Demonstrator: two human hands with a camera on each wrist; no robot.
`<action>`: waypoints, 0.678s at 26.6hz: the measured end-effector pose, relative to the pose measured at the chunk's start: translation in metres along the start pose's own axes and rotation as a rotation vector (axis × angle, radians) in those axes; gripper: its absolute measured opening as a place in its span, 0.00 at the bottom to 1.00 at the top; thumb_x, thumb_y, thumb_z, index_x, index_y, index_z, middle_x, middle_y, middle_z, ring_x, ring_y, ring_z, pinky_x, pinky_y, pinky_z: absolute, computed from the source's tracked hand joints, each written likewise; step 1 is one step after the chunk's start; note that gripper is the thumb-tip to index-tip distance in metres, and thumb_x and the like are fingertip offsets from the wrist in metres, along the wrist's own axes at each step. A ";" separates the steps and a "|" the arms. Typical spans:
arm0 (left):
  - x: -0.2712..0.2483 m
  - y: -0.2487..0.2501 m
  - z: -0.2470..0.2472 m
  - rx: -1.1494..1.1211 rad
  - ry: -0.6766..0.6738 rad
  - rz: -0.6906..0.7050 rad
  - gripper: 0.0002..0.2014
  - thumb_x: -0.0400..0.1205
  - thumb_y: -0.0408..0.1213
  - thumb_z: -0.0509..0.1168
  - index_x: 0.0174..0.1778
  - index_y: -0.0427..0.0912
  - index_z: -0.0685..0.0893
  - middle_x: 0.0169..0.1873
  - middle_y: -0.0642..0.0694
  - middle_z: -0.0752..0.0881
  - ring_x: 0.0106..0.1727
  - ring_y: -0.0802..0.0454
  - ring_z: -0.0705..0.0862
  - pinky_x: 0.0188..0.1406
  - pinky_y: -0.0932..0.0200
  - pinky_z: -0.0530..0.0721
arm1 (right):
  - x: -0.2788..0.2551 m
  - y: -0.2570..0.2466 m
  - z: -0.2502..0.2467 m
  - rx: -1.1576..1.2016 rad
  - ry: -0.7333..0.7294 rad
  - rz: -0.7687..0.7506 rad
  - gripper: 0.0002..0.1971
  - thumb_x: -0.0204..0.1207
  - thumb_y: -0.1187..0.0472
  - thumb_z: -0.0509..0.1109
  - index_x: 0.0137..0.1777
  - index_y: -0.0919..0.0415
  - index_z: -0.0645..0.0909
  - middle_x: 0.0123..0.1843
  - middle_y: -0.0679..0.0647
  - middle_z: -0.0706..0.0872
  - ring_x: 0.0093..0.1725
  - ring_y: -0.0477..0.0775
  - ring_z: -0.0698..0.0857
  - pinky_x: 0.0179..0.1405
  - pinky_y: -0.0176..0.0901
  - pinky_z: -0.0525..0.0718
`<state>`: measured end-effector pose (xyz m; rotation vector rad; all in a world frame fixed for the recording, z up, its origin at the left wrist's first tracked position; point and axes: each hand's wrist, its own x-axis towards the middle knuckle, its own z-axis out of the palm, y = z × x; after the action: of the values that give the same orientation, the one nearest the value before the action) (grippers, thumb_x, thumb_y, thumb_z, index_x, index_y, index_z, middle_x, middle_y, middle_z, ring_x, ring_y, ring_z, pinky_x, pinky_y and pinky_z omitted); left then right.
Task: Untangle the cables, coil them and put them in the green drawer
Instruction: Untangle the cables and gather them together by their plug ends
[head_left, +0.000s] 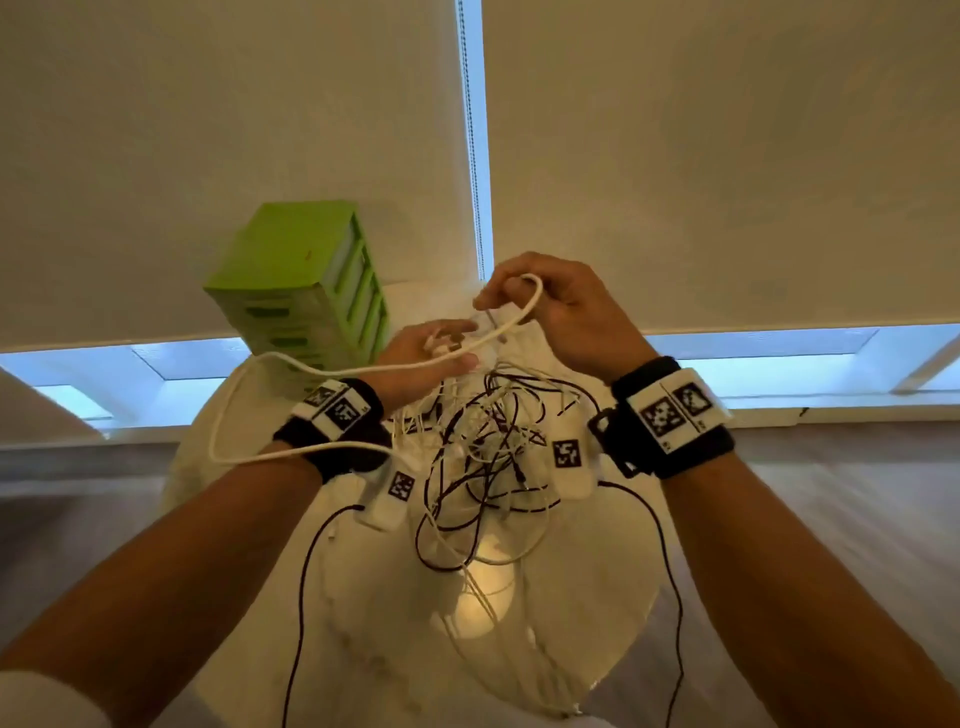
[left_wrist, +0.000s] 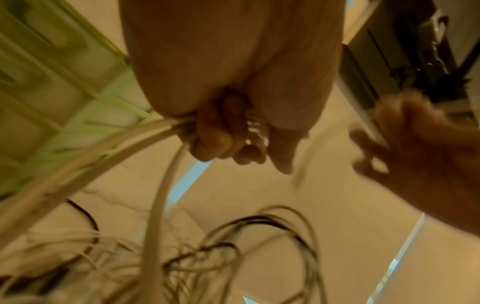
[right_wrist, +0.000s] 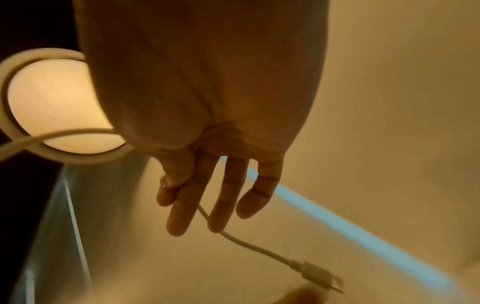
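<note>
A tangle of white and dark cables (head_left: 488, 441) hangs from my hands above the round white table (head_left: 571, 623). My left hand (head_left: 431, 358) grips several white strands (left_wrist: 166, 185), fingers curled round them (left_wrist: 223, 131). A thicker white cable (head_left: 311, 370) crosses its palm and loops out to the left. My right hand (head_left: 524, 301), just above, pinches that cable's end between thumb and forefinger (right_wrist: 176, 189). The plug (right_wrist: 319, 275) dangles below the fingers, and a loop of cable (right_wrist: 52, 102) curves beside the palm. The green drawer unit (head_left: 306, 280) stands at the table's far left, its drawers closed.
Pale roller blinds fill the background, with a bright window strip (head_left: 156, 374) below them. Black leads (head_left: 301, 597) run from both wristbands down past the table edge. The drawer unit (left_wrist: 52, 82) is close to the left of my left hand.
</note>
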<state>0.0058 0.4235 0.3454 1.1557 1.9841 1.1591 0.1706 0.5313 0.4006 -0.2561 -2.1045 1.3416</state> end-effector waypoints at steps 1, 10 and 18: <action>-0.001 0.004 0.013 -0.002 -0.095 0.032 0.14 0.78 0.33 0.72 0.59 0.45 0.84 0.40 0.52 0.84 0.34 0.67 0.80 0.36 0.70 0.78 | 0.004 -0.007 0.009 0.023 -0.029 -0.032 0.09 0.83 0.72 0.59 0.51 0.71 0.81 0.46 0.61 0.88 0.49 0.45 0.89 0.46 0.39 0.83; 0.000 -0.052 0.021 0.476 -0.059 -0.337 0.15 0.83 0.46 0.66 0.36 0.61 0.66 0.36 0.62 0.69 0.41 0.58 0.74 0.47 0.66 0.69 | 0.004 0.030 -0.066 0.065 0.218 0.402 0.15 0.82 0.65 0.57 0.62 0.55 0.81 0.63 0.49 0.85 0.58 0.48 0.85 0.49 0.45 0.83; 0.007 -0.050 -0.012 0.034 0.328 -0.450 0.09 0.79 0.38 0.69 0.37 0.44 0.75 0.33 0.45 0.76 0.32 0.46 0.77 0.32 0.59 0.75 | -0.053 0.125 -0.146 0.185 0.765 0.752 0.33 0.77 0.53 0.69 0.79 0.59 0.63 0.60 0.55 0.74 0.58 0.54 0.77 0.54 0.50 0.84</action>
<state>-0.0270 0.4119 0.3062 0.5067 2.3549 1.1251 0.2791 0.6733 0.3131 -1.3403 -1.2482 1.4810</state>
